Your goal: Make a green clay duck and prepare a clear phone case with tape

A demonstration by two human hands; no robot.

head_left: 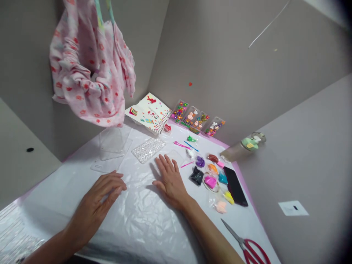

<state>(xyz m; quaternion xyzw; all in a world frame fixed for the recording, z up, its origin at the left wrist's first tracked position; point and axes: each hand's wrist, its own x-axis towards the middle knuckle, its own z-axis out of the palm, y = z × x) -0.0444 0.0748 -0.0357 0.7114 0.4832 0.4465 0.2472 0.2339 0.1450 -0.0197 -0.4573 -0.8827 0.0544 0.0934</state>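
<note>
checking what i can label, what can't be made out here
All in the head view:
Beneath the right hand: hidden by the hand itself.
Palm of the left hand: turned away from the camera.
Scissors: ends of the handles cut off by the bottom edge.
Pink cloth: top cut off by the top edge.
White sheet: smallest print too small and blurred.

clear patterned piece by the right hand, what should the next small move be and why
I'd probably draw the clear patterned piece a little closer with the right hand: it lies flat close to that hand's spread fingers, and neither the right hand nor the left hand appears to hold anything.
</note>
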